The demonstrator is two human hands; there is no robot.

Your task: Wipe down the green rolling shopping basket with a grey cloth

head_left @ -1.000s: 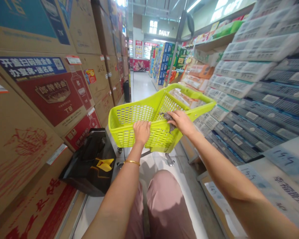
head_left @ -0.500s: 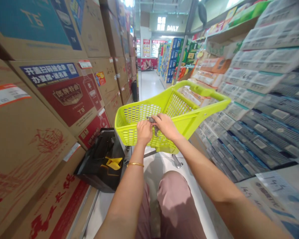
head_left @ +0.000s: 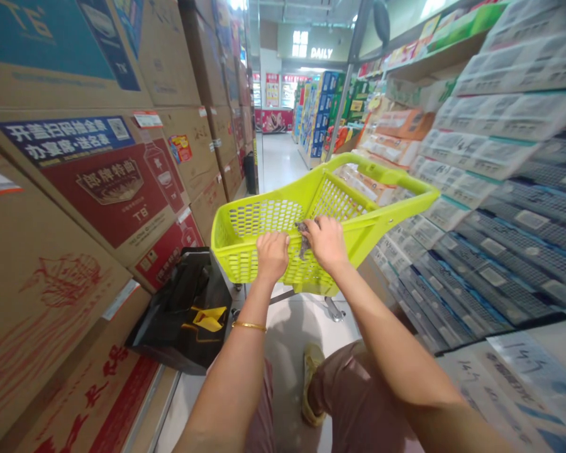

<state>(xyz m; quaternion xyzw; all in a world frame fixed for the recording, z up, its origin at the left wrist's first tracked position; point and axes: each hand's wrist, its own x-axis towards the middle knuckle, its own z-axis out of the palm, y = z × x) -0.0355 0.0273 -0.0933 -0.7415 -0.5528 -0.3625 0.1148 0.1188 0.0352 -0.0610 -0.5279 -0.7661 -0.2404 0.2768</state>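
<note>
A lime-green shopping cart (head_left: pixel 372 229) with perforated basket walls stands side-on in front of me. My left hand (head_left: pixel 272 253) is closed over the near rim of its basket. To the right, my right hand (head_left: pixel 329 242) pinches a crumpled grey rag (head_left: pixel 304 242) against that same rim. Part of the rag drapes down the outer wall of the basket, and the rest is hidden under my fingers. A small gap lies between the two hands.
Stacked cardboard cartons (head_left: pixel 160 63) line the left side. A black bag (head_left: pixel 188 314) with a yellow tag sits on the floor beside them. Wrapped packs (head_left: pixel 500 138) are piled on the right. Behind the cart, a white-floored aisle (head_left: pixel 280 154) leads to more shelves.
My right hand has slid right along the rim with the rag, away from my left hand. My left hand, formerly against the rag, now rests on the rim. A shoe has come into view.
</note>
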